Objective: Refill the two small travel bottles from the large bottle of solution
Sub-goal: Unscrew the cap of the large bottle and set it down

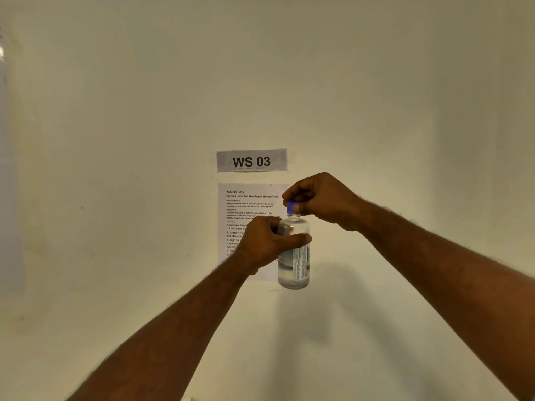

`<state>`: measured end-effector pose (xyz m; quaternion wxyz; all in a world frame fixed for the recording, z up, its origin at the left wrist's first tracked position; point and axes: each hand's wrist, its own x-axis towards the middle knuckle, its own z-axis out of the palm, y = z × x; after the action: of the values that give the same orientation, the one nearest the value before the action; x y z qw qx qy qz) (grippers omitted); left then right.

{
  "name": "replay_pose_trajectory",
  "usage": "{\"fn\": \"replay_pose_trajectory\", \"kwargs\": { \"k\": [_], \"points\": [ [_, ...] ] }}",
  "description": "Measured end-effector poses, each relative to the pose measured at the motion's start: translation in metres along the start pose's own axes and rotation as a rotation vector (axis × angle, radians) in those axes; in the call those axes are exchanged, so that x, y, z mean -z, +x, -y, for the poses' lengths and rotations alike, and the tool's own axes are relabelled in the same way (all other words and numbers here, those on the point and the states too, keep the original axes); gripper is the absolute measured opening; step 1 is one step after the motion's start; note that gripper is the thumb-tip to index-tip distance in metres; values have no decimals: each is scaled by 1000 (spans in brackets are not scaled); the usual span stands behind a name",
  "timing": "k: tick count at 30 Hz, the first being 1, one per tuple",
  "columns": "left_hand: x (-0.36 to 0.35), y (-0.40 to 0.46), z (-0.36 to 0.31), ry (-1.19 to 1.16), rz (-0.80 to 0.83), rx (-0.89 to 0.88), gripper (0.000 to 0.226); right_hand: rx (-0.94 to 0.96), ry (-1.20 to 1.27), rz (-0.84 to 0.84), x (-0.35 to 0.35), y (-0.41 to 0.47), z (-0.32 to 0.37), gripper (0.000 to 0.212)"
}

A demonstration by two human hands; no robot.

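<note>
Two bare hands raised before a pale wall, sharing one clear bottle. Left hand wrapped around upper body of bottle, thumb laid across front, remaining fingers hidden behind. Right hand above, fingertips pinched closed on blue cap at bottle neck. Bottle held upright, clear of any surface, roughly level with lower half of a printed sheet. Clear liquid visible in lower part of bottle; printed label running vertically along right side, text too small to read. Cap seated on neck; whether tightened or loosened cannot be told. Both forearms extended from lower frame edges, converging on bottle. Behind hands, taped to wall: grey sign reading "WS 03", and below it a white task sheet headed "Contact Lens Solution Travel Bottle Refill", lower left portion covered by left hand. Soft shadow of arms and bottle cast on wall below right of bottle.
</note>
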<state>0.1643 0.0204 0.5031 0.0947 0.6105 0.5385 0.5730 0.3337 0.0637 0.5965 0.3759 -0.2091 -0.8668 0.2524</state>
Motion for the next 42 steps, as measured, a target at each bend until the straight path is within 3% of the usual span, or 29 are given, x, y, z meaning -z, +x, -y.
{"fn": "replay_pose_trajectory", "kwargs": {
  "k": [3,6,11,18,22,27,34,42],
  "points": [
    [2,-1,4,-8,12,-3,34,-61,85,52,-1,1,2,36],
    [3,-2,4,4,22,-1,30,-80,-8,-65,-5,2,6,44],
    [4,-5,3,-3,16,-5,45,-27,-149,-100,-10,0,3,24],
    [3,-13,11,16,46,49,60,3,-141,75,-17,-5,-2,31],
    [9,-19,21,-47,60,64,38,29,33,37,-25,-6,-14,28],
    [27,-41,46,-114,22,90,58,15,333,-104,-45,-16,-42,16],
    [49,-86,113,-104,-10,347,53,-180,675,-115,-119,-41,-106,22],
    [44,-162,224,-4,1,612,58,-374,549,-31,-239,-95,-192,36]
  ]
}}
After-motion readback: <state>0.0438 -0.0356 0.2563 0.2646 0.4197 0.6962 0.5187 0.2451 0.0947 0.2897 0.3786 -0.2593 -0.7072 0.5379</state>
